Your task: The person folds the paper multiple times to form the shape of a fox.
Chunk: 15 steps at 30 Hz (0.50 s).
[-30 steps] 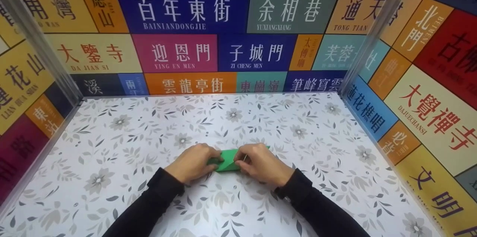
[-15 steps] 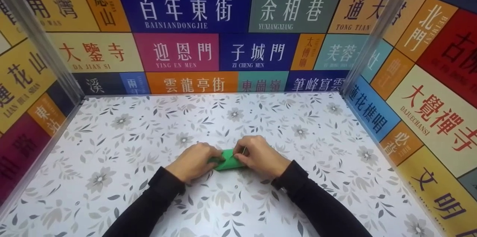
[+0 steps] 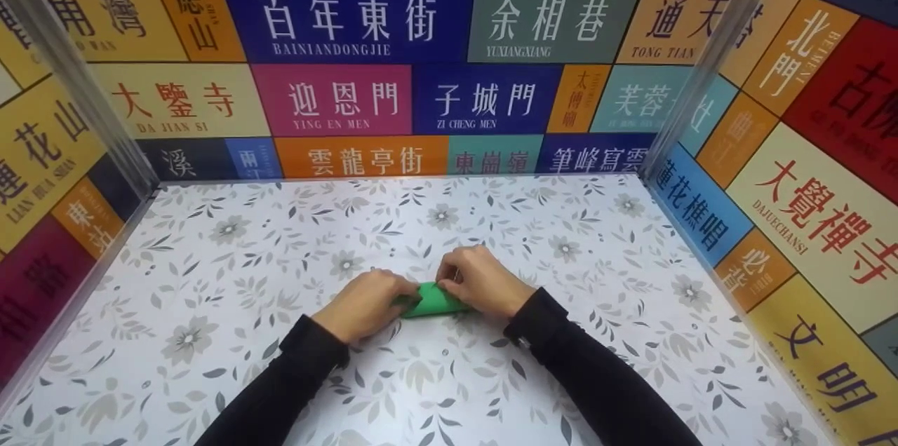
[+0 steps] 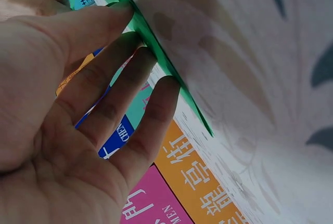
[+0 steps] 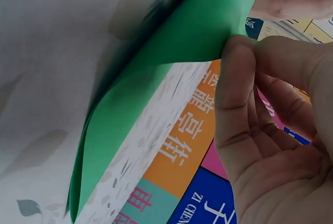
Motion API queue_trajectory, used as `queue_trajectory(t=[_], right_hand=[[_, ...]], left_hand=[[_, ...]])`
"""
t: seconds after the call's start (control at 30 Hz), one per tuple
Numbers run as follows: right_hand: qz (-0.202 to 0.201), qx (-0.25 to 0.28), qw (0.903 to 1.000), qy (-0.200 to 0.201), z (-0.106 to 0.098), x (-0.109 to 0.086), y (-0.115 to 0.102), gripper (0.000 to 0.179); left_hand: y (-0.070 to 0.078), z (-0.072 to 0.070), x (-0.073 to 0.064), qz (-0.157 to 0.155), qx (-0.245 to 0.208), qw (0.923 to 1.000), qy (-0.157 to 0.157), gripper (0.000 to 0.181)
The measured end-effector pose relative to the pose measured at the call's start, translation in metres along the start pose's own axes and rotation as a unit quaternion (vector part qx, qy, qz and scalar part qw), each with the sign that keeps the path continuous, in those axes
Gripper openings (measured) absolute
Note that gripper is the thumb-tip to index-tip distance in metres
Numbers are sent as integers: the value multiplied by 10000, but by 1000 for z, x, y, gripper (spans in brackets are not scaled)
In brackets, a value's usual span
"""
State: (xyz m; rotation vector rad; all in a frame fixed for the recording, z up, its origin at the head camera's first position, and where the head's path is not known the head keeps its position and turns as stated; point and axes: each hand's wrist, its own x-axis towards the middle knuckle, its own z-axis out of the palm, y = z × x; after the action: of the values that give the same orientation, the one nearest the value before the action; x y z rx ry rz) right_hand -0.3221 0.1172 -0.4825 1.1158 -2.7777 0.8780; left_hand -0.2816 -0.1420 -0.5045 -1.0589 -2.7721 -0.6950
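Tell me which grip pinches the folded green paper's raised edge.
The right grip pinches the folded green paper at its raised edge, off the floral white tabletop; the left grip touches it down low.

From here I see blk clothing, the same on both sides: L sleeve [image 3: 259, 397] & R sleeve [image 3: 607, 390], both long, plain & v. dark, approx. equal width, narrowing a bit twd the hands. Each ends in a matching blk band, L cuff [image 3: 316, 344] & R cuff [image 3: 537, 323], slightly boxier than the sleeve, w/ squared corners. Small greyish bit [image 3: 523, 342] at R cuff's lower edge, too tiny to ID. L hand [image 3: 368, 302] & R hand [image 3: 484, 285] are bare, w/ creased finger joints [image 5: 234, 107] on the R.
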Motion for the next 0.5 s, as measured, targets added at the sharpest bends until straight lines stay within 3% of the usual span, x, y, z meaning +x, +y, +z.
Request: queue_trajectory(t=[0.5], right_hand=[[-20, -227, 9996, -168, 11, 10, 18, 4]], left_hand=[[-2, 1, 1, -42, -5, 10000, 44, 17]])
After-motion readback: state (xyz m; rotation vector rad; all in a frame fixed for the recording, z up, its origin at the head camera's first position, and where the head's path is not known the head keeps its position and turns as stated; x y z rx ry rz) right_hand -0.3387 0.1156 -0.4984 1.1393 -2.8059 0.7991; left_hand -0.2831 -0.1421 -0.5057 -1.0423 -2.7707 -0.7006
